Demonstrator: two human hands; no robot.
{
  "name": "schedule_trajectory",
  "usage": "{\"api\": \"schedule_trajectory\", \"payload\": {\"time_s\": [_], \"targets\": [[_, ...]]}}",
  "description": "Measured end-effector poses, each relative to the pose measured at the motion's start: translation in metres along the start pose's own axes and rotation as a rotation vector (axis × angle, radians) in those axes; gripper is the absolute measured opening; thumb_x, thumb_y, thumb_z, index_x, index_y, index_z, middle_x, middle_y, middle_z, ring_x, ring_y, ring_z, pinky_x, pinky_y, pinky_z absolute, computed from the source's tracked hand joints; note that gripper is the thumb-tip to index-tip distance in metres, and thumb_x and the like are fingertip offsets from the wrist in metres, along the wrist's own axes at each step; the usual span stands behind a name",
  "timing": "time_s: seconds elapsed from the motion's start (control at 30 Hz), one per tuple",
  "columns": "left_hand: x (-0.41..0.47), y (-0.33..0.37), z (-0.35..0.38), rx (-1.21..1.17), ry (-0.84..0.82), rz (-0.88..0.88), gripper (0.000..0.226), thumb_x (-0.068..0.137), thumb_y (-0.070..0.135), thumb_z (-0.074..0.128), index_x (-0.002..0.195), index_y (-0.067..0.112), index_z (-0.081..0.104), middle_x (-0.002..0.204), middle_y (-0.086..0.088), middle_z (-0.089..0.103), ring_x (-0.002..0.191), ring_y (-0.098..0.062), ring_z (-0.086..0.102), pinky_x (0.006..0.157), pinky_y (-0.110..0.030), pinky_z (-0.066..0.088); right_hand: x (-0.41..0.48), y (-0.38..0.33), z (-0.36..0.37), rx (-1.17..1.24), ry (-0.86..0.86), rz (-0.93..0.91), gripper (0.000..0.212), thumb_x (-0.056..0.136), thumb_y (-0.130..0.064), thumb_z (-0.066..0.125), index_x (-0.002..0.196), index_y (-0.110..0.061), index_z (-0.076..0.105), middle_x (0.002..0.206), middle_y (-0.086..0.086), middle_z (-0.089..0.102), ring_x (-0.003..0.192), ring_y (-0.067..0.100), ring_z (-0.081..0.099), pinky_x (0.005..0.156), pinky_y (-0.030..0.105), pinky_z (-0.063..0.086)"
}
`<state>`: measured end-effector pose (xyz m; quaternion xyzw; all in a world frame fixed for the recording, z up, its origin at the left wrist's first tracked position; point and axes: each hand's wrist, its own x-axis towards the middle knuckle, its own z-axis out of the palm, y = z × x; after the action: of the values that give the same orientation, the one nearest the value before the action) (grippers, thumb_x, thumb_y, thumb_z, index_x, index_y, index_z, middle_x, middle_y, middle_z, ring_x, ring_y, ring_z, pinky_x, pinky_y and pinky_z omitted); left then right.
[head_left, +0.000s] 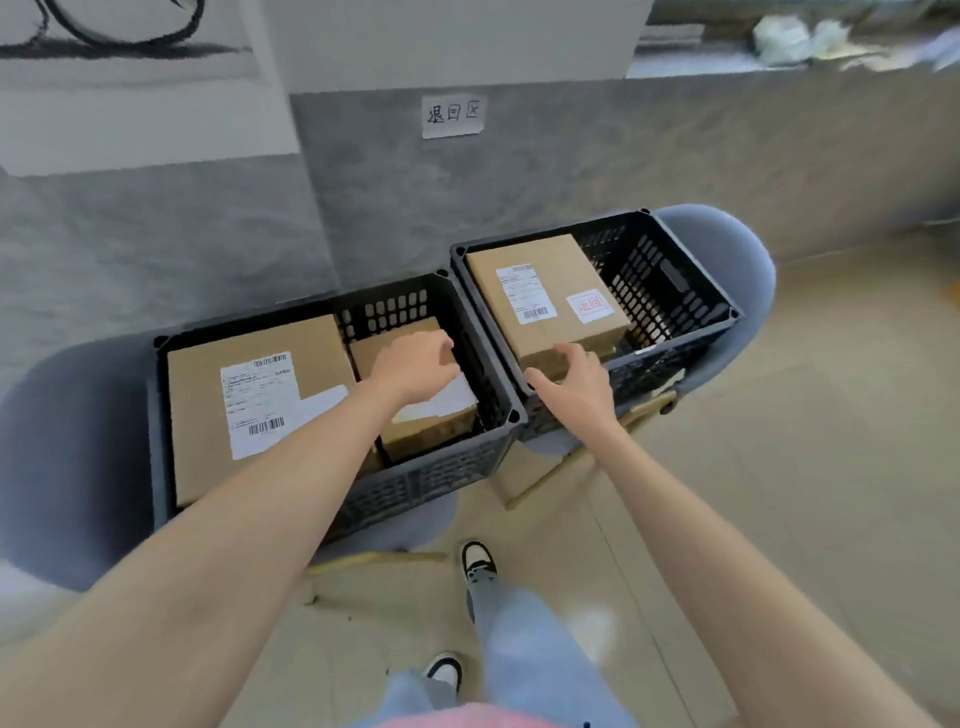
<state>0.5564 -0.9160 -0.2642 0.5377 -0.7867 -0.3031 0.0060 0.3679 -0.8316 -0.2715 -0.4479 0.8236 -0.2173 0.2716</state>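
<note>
Two black slatted crates stand side by side on grey chairs. The left crate (431, 475) holds a large cardboard box (197, 415) with a shipping label and a smaller cardboard box (441, 423). My left hand (415, 366) lies on top of the smaller box, its fingers curled over the box's far edge. The right crate (680, 291) holds one cardboard box (540, 270) with a shipping label and a red-stamped sticker. My right hand (574, 382) touches that box's near edge with spread fingers, above the crate's rim.
A paper sign (453, 115) with handwritten characters is stuck on the grey wall behind the crates. The grey chairs (727, 244) have wooden legs. My legs and shoes (478, 561) stand on the beige floor in front. A cluttered ledge (800, 41) runs along the top right.
</note>
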Motion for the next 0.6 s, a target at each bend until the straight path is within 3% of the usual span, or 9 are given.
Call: {"api": "schedule_trajectory", "payload": {"time_s": [0.23,0.33,0.5,0.6], "targets": [[-0.028,0.068,0.034,0.217,-0.067,0.286,0.037,0.096,0.034,0.05,0.129,0.017,0.052,0.125,-0.004,0.06,0.11,-0.023,0.057,0.09,-0.041,0.05,-0.08,0.076,-0.059,-0.154,0.248,0.19,0.051,0.086,-0.044,0.06,0.129,-0.018,0.051,0.13,0.009,0.052,0.123,0.029,0.047,0.101,0.039,0.037],[-0.038,0.104,0.053,0.286,-0.114,0.388,0.038,0.096,0.037,0.049,0.129,0.018,0.052,0.128,-0.002,0.058,0.116,-0.023,0.054,0.095,-0.041,0.046,-0.115,0.106,-0.083,-0.187,0.33,0.276,0.052,0.088,-0.044,0.058,0.131,-0.017,0.051,0.131,0.008,0.052,0.124,0.029,0.046,0.101,0.037,0.034],[-0.057,0.185,0.087,0.387,-0.091,0.62,0.032,0.094,0.038,0.05,0.117,0.019,0.059,0.118,-0.001,0.062,0.108,-0.025,0.056,0.083,-0.036,0.044,-0.177,0.163,-0.121,-0.153,0.457,0.444,0.055,0.086,-0.044,0.06,0.132,-0.017,0.052,0.132,0.01,0.052,0.124,0.031,0.044,0.103,0.036,0.033],[-0.077,0.244,0.111,0.439,-0.135,0.762,0.034,0.093,0.039,0.05,0.119,0.02,0.059,0.118,-0.002,0.062,0.108,-0.025,0.057,0.087,-0.037,0.045,-0.223,0.2,-0.144,-0.12,0.549,0.551,0.053,0.085,-0.043,0.062,0.13,-0.016,0.053,0.13,0.012,0.053,0.123,0.033,0.045,0.102,0.037,0.034]]}}
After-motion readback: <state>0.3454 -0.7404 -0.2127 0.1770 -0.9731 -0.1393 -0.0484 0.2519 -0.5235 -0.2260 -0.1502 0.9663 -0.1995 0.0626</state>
